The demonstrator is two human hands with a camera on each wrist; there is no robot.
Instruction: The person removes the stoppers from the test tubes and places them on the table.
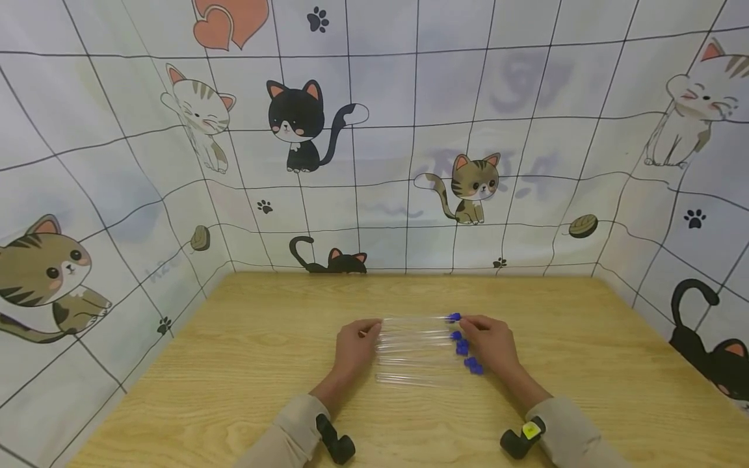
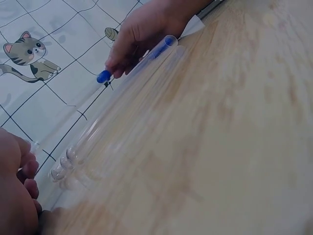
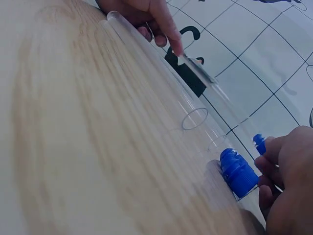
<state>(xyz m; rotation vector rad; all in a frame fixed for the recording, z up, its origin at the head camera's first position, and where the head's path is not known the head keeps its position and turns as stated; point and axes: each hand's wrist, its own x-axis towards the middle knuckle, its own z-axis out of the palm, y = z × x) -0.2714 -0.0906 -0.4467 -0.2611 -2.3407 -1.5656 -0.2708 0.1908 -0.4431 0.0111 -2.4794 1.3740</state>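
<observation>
My left hand [image 1: 355, 350] pinches the rounded end of a clear test tube [image 1: 415, 319] at the far side of a row. At the tube's other end, my right hand [image 1: 490, 343] pinches a blue stopper [image 1: 454, 317] between thumb and fingers. The right wrist view shows this stopper [image 3: 259, 142] at the tube's mouth, partly covered by the fingertips. Nearer the person, several more clear test tubes [image 1: 418, 381] lie side by side on the table. Another blue stopper [image 1: 456, 336] sits at the mouth end of one. Several loose blue stoppers [image 1: 474, 366] lie beside the right hand.
The wood-grain table [image 1: 263, 364] meets a white gridded cloth [image 1: 386, 149] with printed cats at its back and sides. Dark wrist cameras [image 1: 336, 442] are strapped over both beige sleeves [image 1: 292, 429].
</observation>
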